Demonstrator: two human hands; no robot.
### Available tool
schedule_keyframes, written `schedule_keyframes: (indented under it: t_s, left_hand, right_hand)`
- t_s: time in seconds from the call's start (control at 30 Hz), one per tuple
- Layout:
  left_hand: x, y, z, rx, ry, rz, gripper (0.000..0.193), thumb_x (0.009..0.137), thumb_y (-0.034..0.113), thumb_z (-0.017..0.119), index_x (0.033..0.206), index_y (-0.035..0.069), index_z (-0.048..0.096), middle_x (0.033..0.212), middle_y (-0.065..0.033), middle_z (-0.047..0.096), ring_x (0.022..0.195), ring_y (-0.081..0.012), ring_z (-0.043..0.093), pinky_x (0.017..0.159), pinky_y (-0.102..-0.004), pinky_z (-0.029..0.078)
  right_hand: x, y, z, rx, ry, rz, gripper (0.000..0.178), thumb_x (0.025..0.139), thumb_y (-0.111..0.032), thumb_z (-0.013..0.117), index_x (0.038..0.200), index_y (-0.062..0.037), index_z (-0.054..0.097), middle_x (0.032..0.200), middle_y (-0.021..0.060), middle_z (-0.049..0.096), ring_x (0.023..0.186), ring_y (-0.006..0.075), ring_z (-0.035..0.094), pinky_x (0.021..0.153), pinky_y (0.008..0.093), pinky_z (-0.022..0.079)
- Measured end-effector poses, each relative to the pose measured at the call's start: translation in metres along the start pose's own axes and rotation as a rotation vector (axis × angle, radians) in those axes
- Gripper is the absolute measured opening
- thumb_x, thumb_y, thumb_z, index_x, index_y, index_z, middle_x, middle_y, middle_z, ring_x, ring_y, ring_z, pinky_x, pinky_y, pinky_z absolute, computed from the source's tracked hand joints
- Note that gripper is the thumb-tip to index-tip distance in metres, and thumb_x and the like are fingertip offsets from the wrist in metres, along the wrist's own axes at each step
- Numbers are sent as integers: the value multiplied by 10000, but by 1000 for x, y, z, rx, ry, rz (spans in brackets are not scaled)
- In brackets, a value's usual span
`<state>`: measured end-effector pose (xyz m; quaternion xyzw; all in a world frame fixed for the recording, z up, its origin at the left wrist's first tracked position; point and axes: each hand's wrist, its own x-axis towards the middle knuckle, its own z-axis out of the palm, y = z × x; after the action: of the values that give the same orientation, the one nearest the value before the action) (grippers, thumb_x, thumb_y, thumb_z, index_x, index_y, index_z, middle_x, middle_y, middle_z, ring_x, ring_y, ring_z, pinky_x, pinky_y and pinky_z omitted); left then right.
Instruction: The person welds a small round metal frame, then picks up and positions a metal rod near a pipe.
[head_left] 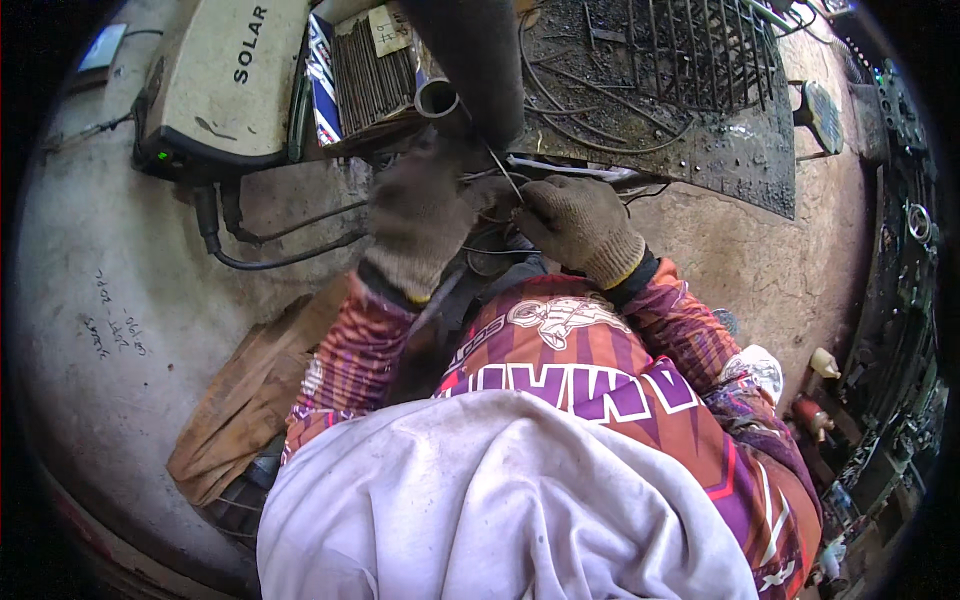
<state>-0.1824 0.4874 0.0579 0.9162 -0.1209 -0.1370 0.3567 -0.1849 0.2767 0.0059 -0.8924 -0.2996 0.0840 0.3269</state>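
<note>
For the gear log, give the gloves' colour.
The gloves are greyish brown; best seen in the head view.

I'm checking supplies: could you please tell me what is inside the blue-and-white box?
The box holds thin grey rods; a paper tag covers some, and anything beneath is hidden.

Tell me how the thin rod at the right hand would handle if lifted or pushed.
The thin rod looks fairly stiff, since its visible length runs straight from the gloved right hand. It is probably light, being so slim. A hard sideways push might bend it, given how narrow it is.
</note>
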Motion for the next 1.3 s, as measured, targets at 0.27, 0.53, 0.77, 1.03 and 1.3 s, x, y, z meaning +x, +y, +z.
schedule_keyframes:
  t_s: [0.27, 0.53, 0.77, 1.03, 1.3]
  left_hand:
    - [30, -31, -12, 460, 297, 278, 930, 684, 423, 875, 1441, 107, 437, 1363, -177, 513, 1287, -359, 488, 1102, -484, 371]
    - [35, -33, -7, 524, 543, 374, 950, 630, 478, 865, 1370, 37, 462, 1246, -143, 601, 1147, -369, 577, 1046, -536, 379]
    - [34, -32, 1, 434, 490, 266, 892, 633, 517, 864, 1311, 48, 524, 1235, -170, 594, 1139, -383, 588, 996, -513, 437]
    - [37, -30, 6, 405, 476, 229, 724, 615, 543, 892, 1154, 114, 670, 1094, -111, 676, 1025, -325, 664, 906, -473, 506]
    - [45, -28, -4, 243, 338, 386, 754, 647, 587, 864, 1150, 68, 650, 968, -74, 684, 920, -283, 698, 768, -404, 569]
  right_hand:
    - [11, -11, -12, 29, 236, 147, 1033, 671, -385, 816, 1493, -40, 295, 1378, 269, 470, 1221, 422, 539, 975, 453, 502]
    - [40, -4, -37, 74, -22, 43, 1118, 701, -421, 820, 1515, 33, 201, 1401, 312, 454, 1244, 432, 534, 1018, 449, 479]
    - [54, 25, -47, 294, -181, -90, 1006, 749, -358, 793, 1498, 15, 234, 1308, 277, 549, 1117, 402, 630, 895, 443, 552]
    - [46, 29, -47, 371, -110, -200, 909, 756, -319, 785, 1463, 19, 325, 1318, 286, 540, 1136, 407, 617, 911, 443, 540]
    - [17, 9, 5, 616, 707, -56, 752, 924, -520, 597, 1396, 49, 460, 1257, 237, 527, 1138, 338, 570, 956, 400, 467]
